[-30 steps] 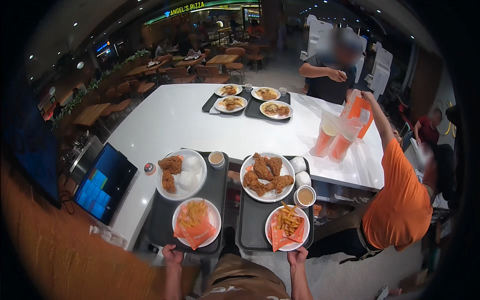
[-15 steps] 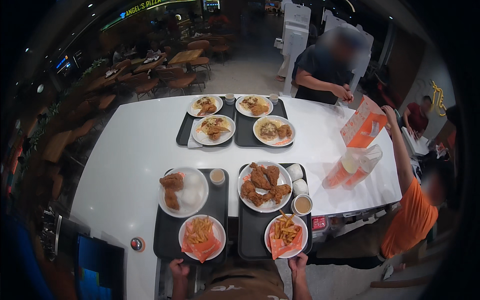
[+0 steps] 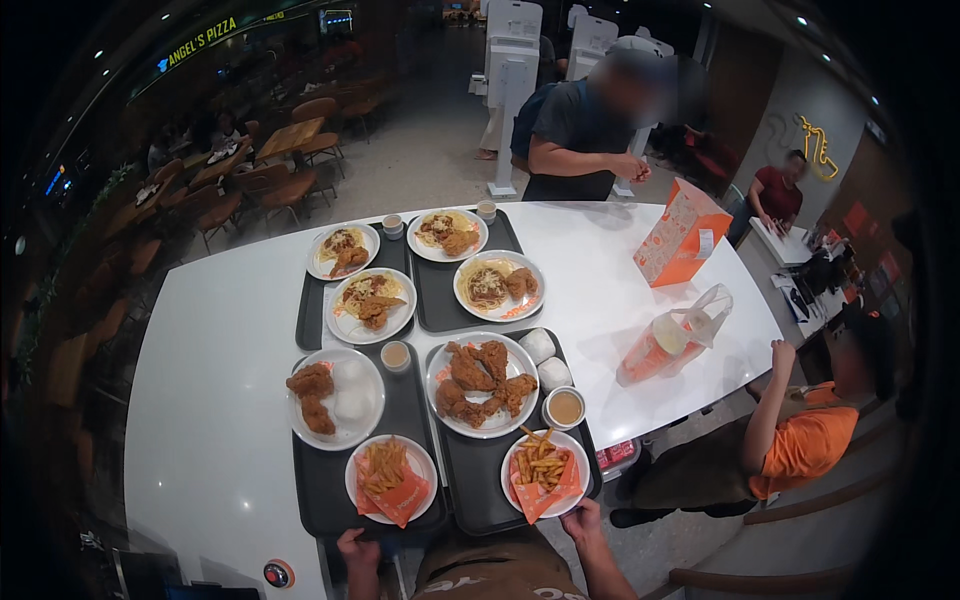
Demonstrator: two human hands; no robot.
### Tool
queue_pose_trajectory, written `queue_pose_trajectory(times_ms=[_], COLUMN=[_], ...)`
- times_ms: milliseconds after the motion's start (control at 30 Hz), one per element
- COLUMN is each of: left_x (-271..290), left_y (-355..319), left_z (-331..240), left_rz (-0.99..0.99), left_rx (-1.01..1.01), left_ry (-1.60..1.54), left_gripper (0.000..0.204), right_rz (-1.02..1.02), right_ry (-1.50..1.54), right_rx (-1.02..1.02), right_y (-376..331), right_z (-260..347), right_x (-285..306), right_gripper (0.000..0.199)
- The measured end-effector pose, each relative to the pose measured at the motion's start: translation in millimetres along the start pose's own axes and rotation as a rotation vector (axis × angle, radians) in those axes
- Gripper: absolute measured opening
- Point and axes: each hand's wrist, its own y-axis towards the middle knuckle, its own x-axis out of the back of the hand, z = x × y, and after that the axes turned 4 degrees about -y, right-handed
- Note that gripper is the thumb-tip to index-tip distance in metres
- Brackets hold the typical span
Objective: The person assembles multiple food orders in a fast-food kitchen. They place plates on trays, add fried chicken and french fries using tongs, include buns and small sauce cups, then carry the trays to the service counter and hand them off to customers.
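Observation:
Two dark grey trays lie side by side before me. My left hand (image 3: 358, 551) is closed at the near edge of the left tray (image 3: 318, 490), its fingers partly hidden. My right hand (image 3: 582, 522) grips the near right corner of the right tray (image 3: 470, 500), close to a plate of fries (image 3: 543, 474). On the left tray are a plate with fried chicken and rice (image 3: 345, 395), a cup of gravy (image 3: 395, 357) and another plate of fries (image 3: 392, 480). The right tray bears a plate of several chicken pieces (image 3: 480, 385), two wrapped white bundles (image 3: 545, 358) and a gravy cup (image 3: 564, 406).
Two far trays (image 3: 440, 318) carry plates of spaghetti with chicken. An orange paper bag (image 3: 672, 245) and a plastic bag with drinks (image 3: 668, 340) stand on the white counter (image 3: 200, 400). A bell (image 3: 278, 573) sits near left. One person (image 3: 580, 130) stands across; a co-worker (image 3: 805, 435) is at right.
Both near trays have slid away from me, up to the far trays, with my hands at their near edges. The co-worker's arm has come down from the paper bag. My view has turned right.

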Motion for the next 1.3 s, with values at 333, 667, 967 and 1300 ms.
queue_pose_trajectory(times_ms=[333, 667, 967, 1300], left_x=[-87, -165, -98, 47], left_y=[103, 91, -105, -368], left_z=[54, 253, 537, 821], left_rz=[0.028, 0.383, 0.961, 1.631], left_rx=[0.192, 0.583, 0.887, 1.212], left_ry=[0.420, 0.985, 1.668, 2.365], left_gripper=[0.050, 0.044, 0.040, 0.037], right_rz=[-0.077, 1.208, -0.041, -1.002], right_ry=[0.053, 0.338, -0.547, 0.014], right_rx=[-0.079, 0.094, -0.200, 0.875], right_y=[57, 69, -203, -628], right_z=[-29, -47, 24, 129], right_x=[18, 14, 252, 445], right_gripper=[0.052, 0.054, 0.061, 0.044])
